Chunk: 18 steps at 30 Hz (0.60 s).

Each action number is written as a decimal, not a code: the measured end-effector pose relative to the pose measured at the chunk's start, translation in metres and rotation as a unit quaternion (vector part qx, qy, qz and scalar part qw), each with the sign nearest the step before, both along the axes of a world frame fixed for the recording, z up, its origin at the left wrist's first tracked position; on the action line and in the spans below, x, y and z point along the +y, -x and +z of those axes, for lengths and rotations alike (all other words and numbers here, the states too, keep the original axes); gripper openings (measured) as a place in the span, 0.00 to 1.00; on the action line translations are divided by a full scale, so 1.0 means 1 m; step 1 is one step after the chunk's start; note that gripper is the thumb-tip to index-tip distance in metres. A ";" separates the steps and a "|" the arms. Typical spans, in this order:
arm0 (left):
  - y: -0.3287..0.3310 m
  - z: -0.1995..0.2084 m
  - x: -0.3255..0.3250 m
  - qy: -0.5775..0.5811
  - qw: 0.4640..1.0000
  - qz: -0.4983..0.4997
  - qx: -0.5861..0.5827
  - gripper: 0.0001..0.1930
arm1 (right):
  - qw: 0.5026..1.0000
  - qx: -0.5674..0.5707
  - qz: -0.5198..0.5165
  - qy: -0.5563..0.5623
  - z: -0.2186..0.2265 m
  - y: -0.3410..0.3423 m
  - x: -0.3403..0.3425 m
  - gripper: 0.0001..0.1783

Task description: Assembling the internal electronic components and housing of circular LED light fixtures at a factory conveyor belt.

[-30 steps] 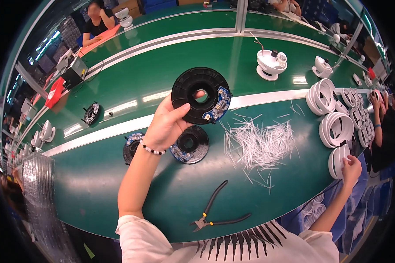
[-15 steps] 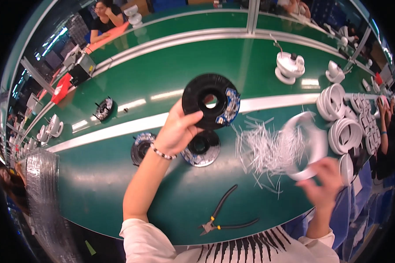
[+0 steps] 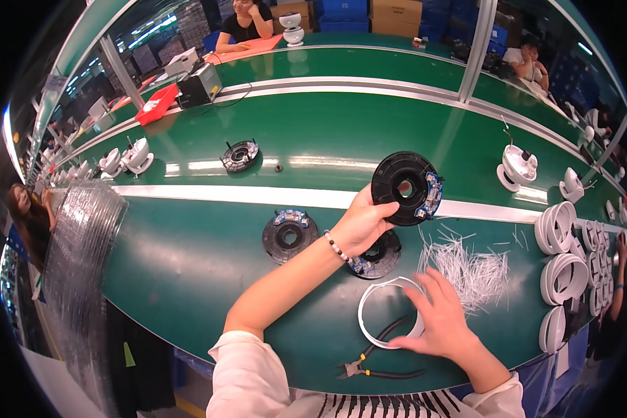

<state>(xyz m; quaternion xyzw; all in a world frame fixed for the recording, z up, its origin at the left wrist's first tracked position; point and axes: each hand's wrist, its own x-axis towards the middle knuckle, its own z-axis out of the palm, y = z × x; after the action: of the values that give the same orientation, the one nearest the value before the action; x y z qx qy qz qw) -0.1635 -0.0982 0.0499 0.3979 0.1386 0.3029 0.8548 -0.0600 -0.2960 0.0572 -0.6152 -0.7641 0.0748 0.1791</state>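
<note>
My left hand [image 3: 361, 226] is closed on the edge of a black round plate [image 3: 390, 182], raised over the table. The plate has a centre hole and a blue circuit board along its right side. Spread around the right side of a white ring [image 3: 364, 317] is my right hand [image 3: 432, 317], thumb and fingers apart. The ring appears to rest on the green table, over one handle of the cutting pliers [image 3: 359, 368]. Two similar plates lie left of the ring: one black plate [image 3: 289, 237], and another plate [image 3: 386, 254] partly behind my left wrist.
Thin white strips [image 3: 467, 272] lie heaped right of the plates. Stacked white rings [image 3: 563, 279] stand at the right edge. Clear plastic trays [image 3: 83, 223] are piled at left. Beyond a pale rail are another round part [image 3: 240, 157] and white devices [image 3: 519, 167]. Other people sit nearby.
My right hand has brought the white ring left and nearer, from beside the strips to the pliers. The held plate sits farther right and lower in view; the whole view has shifted.
</note>
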 end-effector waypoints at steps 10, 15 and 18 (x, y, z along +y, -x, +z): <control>-0.018 0.003 -0.005 -0.003 0.999 0.031 -0.034 0.19 | 0.991 0.063 0.025 0.116 0.004 0.001 0.019 0.59; -0.015 -0.024 -0.016 -0.011 0.999 0.040 -0.026 0.27 | 0.954 0.247 -0.090 -0.144 0.014 -0.038 0.022 0.64; -0.024 -0.025 -0.033 -0.021 0.998 0.026 -0.049 0.28 | 0.897 0.323 -0.190 -0.233 0.012 -0.054 0.042 0.65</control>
<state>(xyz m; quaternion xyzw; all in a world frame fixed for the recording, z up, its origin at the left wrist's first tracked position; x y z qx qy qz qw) -0.1394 -0.1311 0.0250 0.3970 0.1000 0.3471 0.8437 -0.0064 -0.2535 0.0693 -0.6317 -0.5282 0.0536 0.5649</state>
